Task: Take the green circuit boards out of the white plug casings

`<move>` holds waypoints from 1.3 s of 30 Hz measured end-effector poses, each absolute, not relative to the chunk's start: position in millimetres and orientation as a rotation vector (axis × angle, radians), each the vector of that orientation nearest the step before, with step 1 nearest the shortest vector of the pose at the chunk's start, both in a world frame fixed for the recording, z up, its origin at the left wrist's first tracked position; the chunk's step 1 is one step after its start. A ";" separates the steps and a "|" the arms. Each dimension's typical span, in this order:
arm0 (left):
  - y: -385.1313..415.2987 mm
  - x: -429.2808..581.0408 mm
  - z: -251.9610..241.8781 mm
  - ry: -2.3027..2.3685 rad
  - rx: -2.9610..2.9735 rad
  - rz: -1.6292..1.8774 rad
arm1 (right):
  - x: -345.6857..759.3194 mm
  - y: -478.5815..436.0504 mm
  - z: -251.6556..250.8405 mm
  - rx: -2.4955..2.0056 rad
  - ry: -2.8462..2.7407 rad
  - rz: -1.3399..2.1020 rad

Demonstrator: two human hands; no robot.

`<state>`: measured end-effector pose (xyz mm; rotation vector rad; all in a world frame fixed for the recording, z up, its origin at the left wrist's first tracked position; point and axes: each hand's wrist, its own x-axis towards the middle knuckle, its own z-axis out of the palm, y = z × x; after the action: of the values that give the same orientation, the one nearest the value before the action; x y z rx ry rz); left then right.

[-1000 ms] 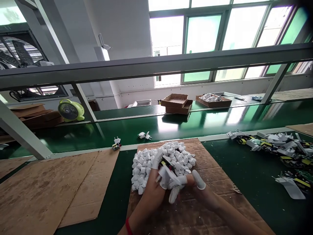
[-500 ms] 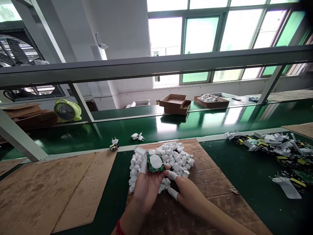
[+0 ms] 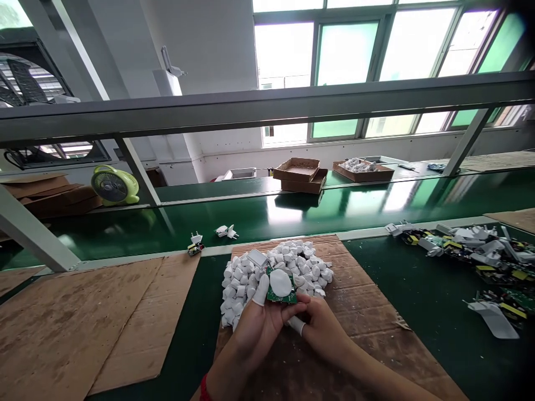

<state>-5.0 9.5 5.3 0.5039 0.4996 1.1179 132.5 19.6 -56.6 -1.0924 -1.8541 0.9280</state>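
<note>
My left hand (image 3: 259,326) holds a green circuit board (image 3: 281,287) between thumb and fingers, with a round white pad on its upper face. My right hand (image 3: 324,328) sits against the board's lower right corner and my left thumb, its fingers curled. It is unclear whether it grips the board. White finger cots cover several fingertips. Just behind the hands lies a heap of small white pieces (image 3: 311,267), with a white plug housing (image 3: 257,258) on top. A red band circles my left wrist (image 3: 204,388).
The heap rests on a cardboard sheet (image 3: 363,306) over a green conveyor belt (image 3: 267,214). Circuit boards and white housings (image 3: 472,250) lie piled to the right. More cardboard (image 3: 79,323) lies to the left. A metal rail (image 3: 267,106) crosses the view above the far belt.
The board has turned from its dark side in the earliest frame to its white-padded face, now held upright in my left hand. My right hand has closed in against it.
</note>
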 end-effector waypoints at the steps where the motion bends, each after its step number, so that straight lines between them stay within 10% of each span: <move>1: 10.6 -5.4 5.1 0.508 0.508 1.129 | 132.4 19.6 -54.9 -1.091 -1.821 0.962; 39: 10.3 -7.0 0.6 0.593 0.599 1.131 | 139.5 29.9 -42.5 -0.770 -1.247 1.559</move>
<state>-7.0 10.3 0.6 0.5986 0.5927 1.1312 139.5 29.9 -42.5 -0.7704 -1.2474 1.5589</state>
